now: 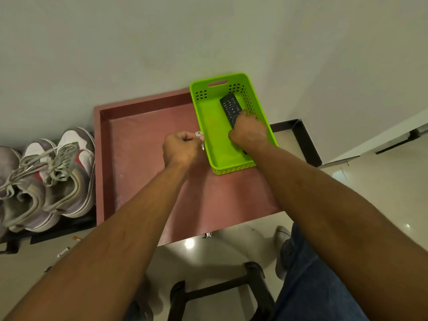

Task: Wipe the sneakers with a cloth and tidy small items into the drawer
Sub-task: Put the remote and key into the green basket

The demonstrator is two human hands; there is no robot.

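Observation:
A pink-brown drawer (148, 181) stands pulled open below me. In its far right corner sits a lime green basket (208, 126). A black remote control (229, 105) lies inside the basket, and my right hand (249, 133) grips its near end. My left hand (180, 147) hovers over the drawer just left of the basket, fingers curled round a small silver metal item (201, 137), possibly keys. Grey and white sneakers (55, 177) stand on a rack to the left of the drawer.
A chrome knob (209, 234) sticks out of the drawer front. Small items, a marker (63, 252) among them, lie on the glossy floor at the lower left. A black frame (220, 288) stands on the floor below the drawer. A white wall rises behind.

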